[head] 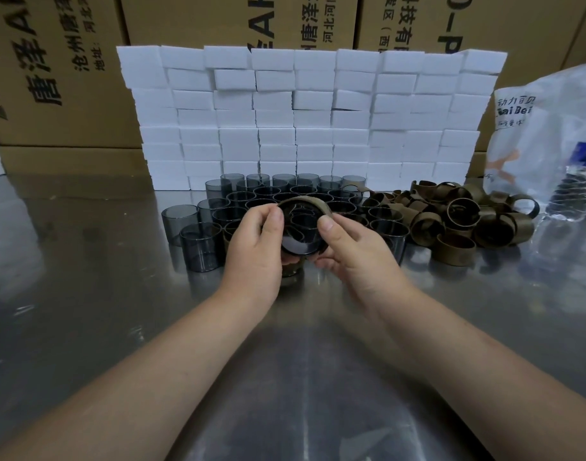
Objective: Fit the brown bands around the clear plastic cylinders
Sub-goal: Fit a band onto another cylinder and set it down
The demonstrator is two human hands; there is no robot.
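Both hands work at one piece, raised just above the steel counter (119,294) in front of the person. The left hand (255,241) curls round a smoky clear cylinder (300,249) from the left and below. The right hand (351,251) pinches the right side of a brown band (305,201), its other fingers tucked under the cylinder. The cylinder lies between the two hands, one on each side, so neither is nearer. Its long axis runs from the person toward the counter's far edge and is tilted, so one open end faces up toward the camera. The band arcs over the cylinder's far, upper end, its ring roughly in line with that axis. Whether it has already passed over the rim there I cannot tell, because the hands cover both ends of the arc. As I judge it, the coming move turns on keeping ring and cylinder on one axis while the band is drawn along the wall; if it tilts, it would likely catch on the rim. Beyond the hands, the loose cylinders (180,224) stand upright in rows. The heap of bands (451,217) lies to their right, toward the counter's far right.
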